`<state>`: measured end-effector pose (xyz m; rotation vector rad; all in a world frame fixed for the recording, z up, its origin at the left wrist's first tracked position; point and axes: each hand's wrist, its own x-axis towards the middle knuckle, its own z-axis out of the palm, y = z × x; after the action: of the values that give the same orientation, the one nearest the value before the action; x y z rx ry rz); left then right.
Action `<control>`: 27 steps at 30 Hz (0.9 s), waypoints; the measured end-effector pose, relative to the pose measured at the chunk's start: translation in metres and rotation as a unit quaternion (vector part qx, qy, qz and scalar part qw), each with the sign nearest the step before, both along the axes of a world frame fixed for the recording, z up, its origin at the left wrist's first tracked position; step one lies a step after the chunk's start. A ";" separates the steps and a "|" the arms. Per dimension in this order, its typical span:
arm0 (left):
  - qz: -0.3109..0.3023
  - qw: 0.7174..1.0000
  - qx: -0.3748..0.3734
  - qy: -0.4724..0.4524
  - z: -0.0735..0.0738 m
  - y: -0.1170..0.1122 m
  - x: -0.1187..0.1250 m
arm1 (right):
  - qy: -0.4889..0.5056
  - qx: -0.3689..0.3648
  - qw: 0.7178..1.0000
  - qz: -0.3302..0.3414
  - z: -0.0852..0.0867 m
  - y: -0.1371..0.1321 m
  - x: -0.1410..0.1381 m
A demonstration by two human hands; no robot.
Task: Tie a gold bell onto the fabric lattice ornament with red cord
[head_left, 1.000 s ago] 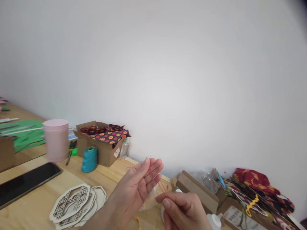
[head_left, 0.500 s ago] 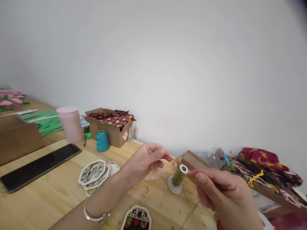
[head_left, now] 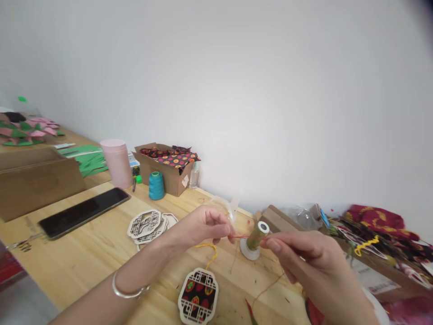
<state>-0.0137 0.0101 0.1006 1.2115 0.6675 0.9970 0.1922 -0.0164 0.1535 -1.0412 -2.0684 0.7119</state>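
1. My left hand has its fingers closed in a pinch on one end of a red thread.
2. My right hand pinches the other end, and the thread runs straight between them above the bench.
3. An olive spool stands just behind the thread.
4. A fabric-filled ornament lies near me, with a yellow cord at its top.

Craft workroom, long pale wooden table along a plain white wall, brown cardboard box of patterned fabric scraps at its far edge, teal thread cone beside it, olive-green thread spool, stacked laser-cut wooden lattice panels.
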 end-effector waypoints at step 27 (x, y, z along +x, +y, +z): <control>-0.021 0.995 -0.054 0.081 -0.028 -0.016 0.001 | -0.152 -0.064 0.984 0.059 -0.031 0.020 -0.039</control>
<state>-0.0132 -0.0061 0.0722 1.2143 0.8088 0.8234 0.1535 0.0033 0.1225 -1.1679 -2.3879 0.7946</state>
